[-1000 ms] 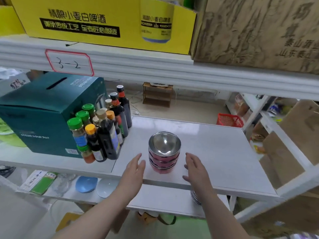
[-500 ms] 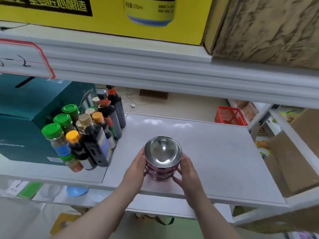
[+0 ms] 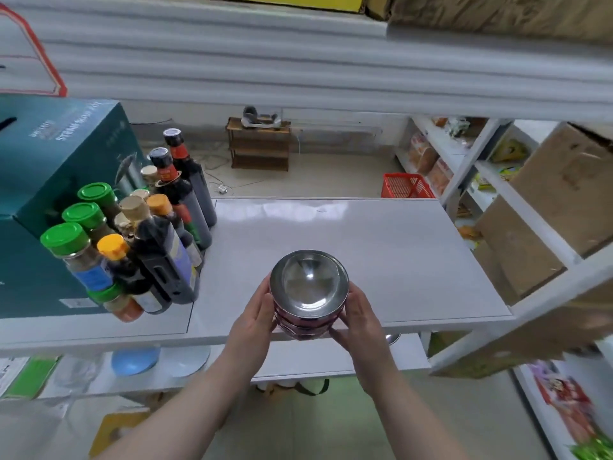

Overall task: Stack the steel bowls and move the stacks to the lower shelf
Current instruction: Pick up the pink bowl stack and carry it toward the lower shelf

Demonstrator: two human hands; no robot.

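Observation:
A stack of steel bowls (image 3: 308,287) with shiny insides and red outer walls is at the front edge of the white middle shelf (image 3: 381,260). My left hand (image 3: 253,322) presses against its left side and my right hand (image 3: 360,322) against its right side, both gripping the stack. The stack's base overhangs the shelf's front edge. Below lies the white lower shelf (image 3: 298,360). A bit of another steel bowl (image 3: 393,338) peeks out there, just right of my right hand.
A cluster of sauce and spice bottles (image 3: 146,240) stands left of the stack, next to a teal box (image 3: 49,200). On the lower shelf lie a blue lid (image 3: 134,360) and a pale plate (image 3: 190,360). Cardboard boxes (image 3: 547,220) fill the right rack.
My hands went from open and apart to closed around the stack. The stack has come toward the shelf's front edge, and the camera has tilted downward.

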